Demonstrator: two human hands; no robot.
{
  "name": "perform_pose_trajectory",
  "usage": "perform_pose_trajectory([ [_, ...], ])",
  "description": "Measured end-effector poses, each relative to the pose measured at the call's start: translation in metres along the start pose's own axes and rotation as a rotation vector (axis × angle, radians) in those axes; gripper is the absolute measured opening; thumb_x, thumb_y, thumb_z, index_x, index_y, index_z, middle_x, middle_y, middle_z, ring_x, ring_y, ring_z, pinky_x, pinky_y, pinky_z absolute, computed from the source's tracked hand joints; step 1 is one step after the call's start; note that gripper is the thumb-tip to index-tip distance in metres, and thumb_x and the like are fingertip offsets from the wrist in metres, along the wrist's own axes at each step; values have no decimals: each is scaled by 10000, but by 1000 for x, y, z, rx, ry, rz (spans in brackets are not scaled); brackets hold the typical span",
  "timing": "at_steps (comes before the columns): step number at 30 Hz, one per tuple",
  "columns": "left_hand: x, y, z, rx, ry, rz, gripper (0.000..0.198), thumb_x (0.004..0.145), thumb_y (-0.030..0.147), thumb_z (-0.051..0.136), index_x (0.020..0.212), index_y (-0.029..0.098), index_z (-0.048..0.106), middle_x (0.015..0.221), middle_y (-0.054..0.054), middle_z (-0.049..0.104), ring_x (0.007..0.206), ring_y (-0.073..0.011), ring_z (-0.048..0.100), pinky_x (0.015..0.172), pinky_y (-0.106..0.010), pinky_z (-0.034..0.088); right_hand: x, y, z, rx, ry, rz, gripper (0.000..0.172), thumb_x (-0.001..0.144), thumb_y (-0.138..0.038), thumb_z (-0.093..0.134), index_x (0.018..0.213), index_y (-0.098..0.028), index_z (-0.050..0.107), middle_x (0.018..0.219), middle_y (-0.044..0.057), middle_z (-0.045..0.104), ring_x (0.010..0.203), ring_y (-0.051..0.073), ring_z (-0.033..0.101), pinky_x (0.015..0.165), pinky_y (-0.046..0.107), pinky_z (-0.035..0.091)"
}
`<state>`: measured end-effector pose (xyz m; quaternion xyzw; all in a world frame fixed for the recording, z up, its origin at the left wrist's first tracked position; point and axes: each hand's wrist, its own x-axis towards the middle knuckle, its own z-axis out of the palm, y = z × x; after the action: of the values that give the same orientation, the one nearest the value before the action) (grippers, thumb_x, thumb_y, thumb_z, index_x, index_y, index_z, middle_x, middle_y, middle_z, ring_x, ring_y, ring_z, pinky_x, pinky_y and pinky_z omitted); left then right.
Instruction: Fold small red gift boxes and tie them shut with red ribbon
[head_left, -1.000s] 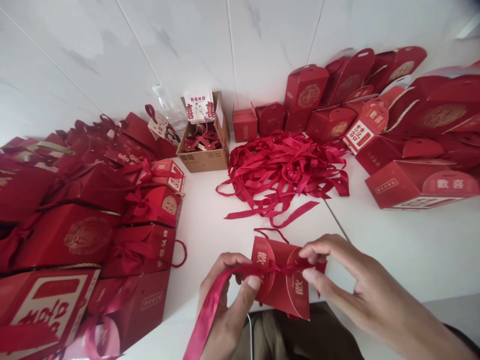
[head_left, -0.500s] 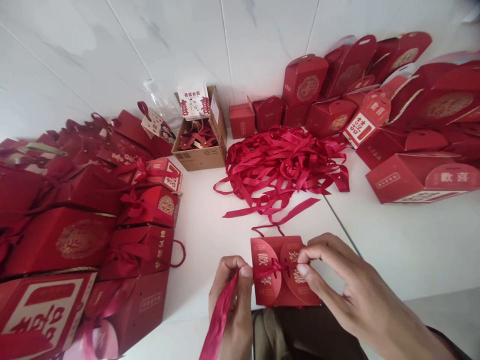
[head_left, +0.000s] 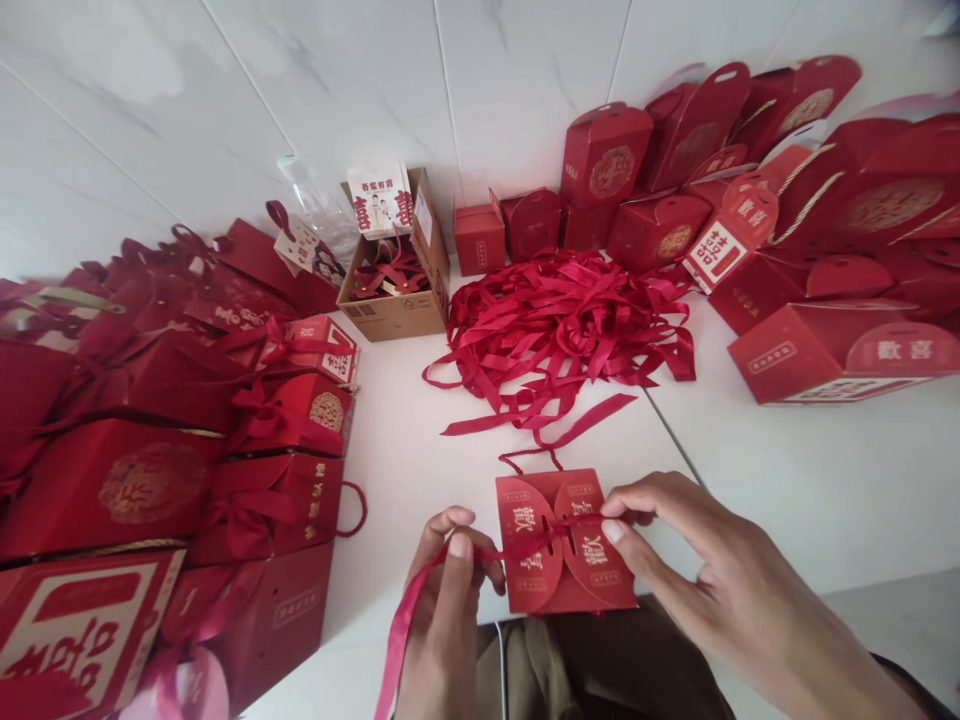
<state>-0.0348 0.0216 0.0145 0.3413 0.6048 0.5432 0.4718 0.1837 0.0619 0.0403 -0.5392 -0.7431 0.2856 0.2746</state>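
A red gift box (head_left: 531,592) with gold lettering and two rounded flaps lies at the table's front edge, its rope handle pointing away from me. A red ribbon (head_left: 517,548) passes through the slots in the flaps and crosses at the middle. Left of the box, my left hand (head_left: 448,600) grips one end, thumb pressed on it, with a long tail hanging down toward me. At the box's right edge, my right hand (head_left: 679,560) pinches the other end between thumb and forefinger. Both stretches of ribbon look drawn out sideways.
A heap of loose red ribbons (head_left: 570,330) lies beyond the box. Finished-looking boxes with bows (head_left: 259,510) crowd the left. More red boxes (head_left: 847,350) stand on the right. A cardboard carton (head_left: 397,315) holding tags sits against the tiled wall (head_left: 360,80).
My left hand has moved slightly left and down, its fingers spread a little more. My right hand has pulled its end of the ribbon out to the right, tightening the crossing.
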Motion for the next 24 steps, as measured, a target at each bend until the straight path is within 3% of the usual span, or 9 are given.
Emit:
perform_pose_trajectory([
  [2, -4, 5, 0, -172, -26, -123, 403, 930, 496, 731, 1238, 251, 645, 772, 7, 605, 668, -143, 582, 640, -254, 514, -1, 1, -1, -21, 45, -62, 88, 1072, -309, 562, 1044, -315, 645, 898, -9, 698, 798, 196, 712, 671, 297, 575],
  [4, -6, 11, -2, -237, -53, -173, 475, 850, 466, 825, 1252, 269, 667, 811, 5, 610, 692, -133, 581, 660, -242, 513, -1, 2, -1, -26, 80, -113, 90, 1075, -275, 566, 1082, -324, 641, 867, -21, 686, 755, 187, 699, 688, 308, 563],
  [7, -3, 18, -4, -145, -67, -119, 283, 917, 488, 752, 1066, 247, 742, 749, -8, 626, 708, -147, 600, 680, -246, 524, -2, 0, -2, -14, 88, -179, 150, 1087, -223, 542, 1172, -331, 602, 941, -3, 693, 832, 200, 708, 741, 334, 553],
  [12, 12, 21, -2, 50, -31, 51, 303, 941, 506, 709, 898, 211, 760, 801, -35, 679, 727, -156, 616, 669, -245, 541, 3, 0, -1, -46, 143, -196, 262, 1076, -221, 545, 1310, -340, 559, 1113, 30, 695, 1015, 232, 701, 862, 365, 558],
  [15, 20, 21, 1, 39, 41, 24, 366, 904, 542, 727, 794, 194, 721, 777, -30, 668, 705, -147, 601, 652, -243, 522, 7, 5, 0, -91, 170, -162, 288, 1068, -254, 553, 1349, -319, 559, 1093, 41, 691, 978, 241, 704, 858, 376, 566],
  [20, 32, 18, 0, 180, -14, -39, 499, 852, 593, 724, 584, 195, 584, 556, 3, 555, 536, -127, 503, 528, -249, 426, 12, 12, -1, -135, 179, -150, 102, 1052, -239, 544, 1094, -285, 624, 963, 29, 658, 873, 224, 687, 776, 353, 558],
  [24, 34, 19, -8, 351, -23, 11, 603, 867, 648, 670, 490, 215, 489, 479, 15, 476, 482, -129, 471, 488, -260, 394, 10, 14, -2, -160, 185, -79, 151, 1049, -291, 564, 1197, -298, 595, 899, 3, 641, 742, 198, 659, 696, 320, 550],
])
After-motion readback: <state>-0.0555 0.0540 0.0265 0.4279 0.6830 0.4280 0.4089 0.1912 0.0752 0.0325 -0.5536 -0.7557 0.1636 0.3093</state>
